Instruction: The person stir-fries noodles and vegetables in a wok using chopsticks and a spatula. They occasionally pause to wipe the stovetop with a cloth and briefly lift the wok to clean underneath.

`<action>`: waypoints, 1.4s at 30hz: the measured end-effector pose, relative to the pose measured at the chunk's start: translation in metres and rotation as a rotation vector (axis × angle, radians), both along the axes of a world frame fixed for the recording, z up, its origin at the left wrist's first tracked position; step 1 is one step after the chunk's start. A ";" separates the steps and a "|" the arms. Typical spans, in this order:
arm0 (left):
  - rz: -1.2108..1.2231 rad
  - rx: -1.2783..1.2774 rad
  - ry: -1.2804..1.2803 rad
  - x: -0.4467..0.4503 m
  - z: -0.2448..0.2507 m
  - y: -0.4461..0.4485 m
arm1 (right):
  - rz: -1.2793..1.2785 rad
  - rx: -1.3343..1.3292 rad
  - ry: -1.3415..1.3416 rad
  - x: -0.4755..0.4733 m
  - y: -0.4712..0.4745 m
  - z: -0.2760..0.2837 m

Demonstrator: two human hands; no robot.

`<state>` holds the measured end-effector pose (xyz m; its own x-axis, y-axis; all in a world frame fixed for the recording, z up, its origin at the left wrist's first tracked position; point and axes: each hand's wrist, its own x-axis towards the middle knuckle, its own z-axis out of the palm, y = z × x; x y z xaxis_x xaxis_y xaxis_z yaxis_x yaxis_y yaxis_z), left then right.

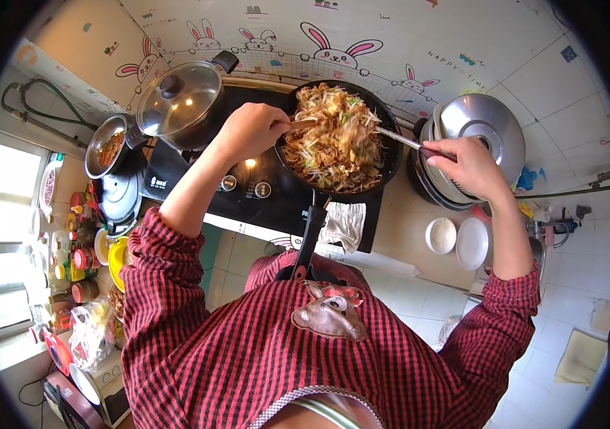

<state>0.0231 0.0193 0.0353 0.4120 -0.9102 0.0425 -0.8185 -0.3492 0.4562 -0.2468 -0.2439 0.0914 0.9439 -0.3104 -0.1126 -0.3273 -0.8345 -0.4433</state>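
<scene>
A dark frying pan [391,161] on the black gas stove [187,179] is full of a shredded stir-fry [331,155], with pale strands, brown bits and some green. Part of the food is blurred over the pan. My left hand [254,131] grips a wooden utensil [302,124] reaching in from the left; its far end is hidden in the food. From the right, my right hand [468,166] holds the dark handle of a metal-shafted utensil [398,138], its tip also buried. The pan's black handle [311,233] points toward my body, beside a white cloth [343,222].
A glass-lidded pot [187,107] occupies the left burner area. Left of it sits a small steel pan [106,147] containing reddish-brown food. Stacked basins and a metal lid [490,126] stand at right, near a white bowl [440,236] and plate [472,244]. Jars [86,258] line the left counter.
</scene>
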 end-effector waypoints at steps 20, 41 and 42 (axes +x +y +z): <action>0.067 0.088 -0.322 -0.022 0.022 0.048 | 0.450 -0.889 -0.123 0.025 0.053 -0.014; 0.098 0.130 -0.086 0.024 -0.061 -0.012 | -0.207 0.714 0.277 0.026 -0.045 -0.089; 0.101 0.102 -0.034 0.026 -0.058 -0.011 | -0.169 0.651 0.248 0.023 -0.042 -0.084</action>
